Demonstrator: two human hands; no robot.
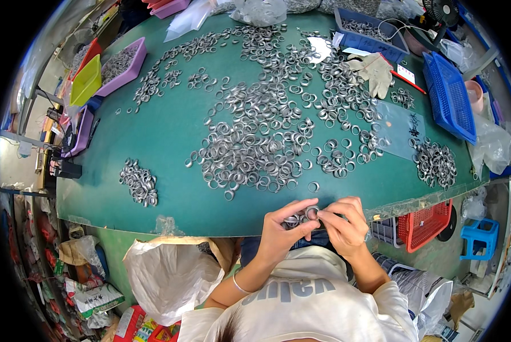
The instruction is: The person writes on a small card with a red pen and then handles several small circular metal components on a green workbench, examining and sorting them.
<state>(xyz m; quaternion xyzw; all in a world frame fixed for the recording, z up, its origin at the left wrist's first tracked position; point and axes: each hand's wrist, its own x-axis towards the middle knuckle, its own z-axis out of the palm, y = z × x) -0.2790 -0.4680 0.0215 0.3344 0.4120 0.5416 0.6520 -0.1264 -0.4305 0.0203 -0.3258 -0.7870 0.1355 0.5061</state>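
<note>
Green-topped worktable, its front edge curved by the lens, in a cluttered workshop.

Item: one metal ring, between the two hands, just over the table's front edge. Round band, no long axis; opening turned up toward the camera, so it reads as a near-circle.

Right hand: closed in a pinch, thumb and fingertips at the ring's right side. Left hand: half-curled, cupping several more rings; whether its thumb also grips the raised ring cannot be told.

Surroundings: single loose ring, lying just beyond the hands; large central heap of rings behind it, filling the middle of the table; small pile at left; small pile at right; clear plastic bag, flat; pale glove; red pen, aslant; blue basket, tilted, at the right side; purple bin, holding small metal pieces, upper left. Open white sack, below the front edge, left of the lap.

Obscured: rings in the left palm, partly covered by fingers; sack's contents, mostly unseen; picture corners, black.
</note>
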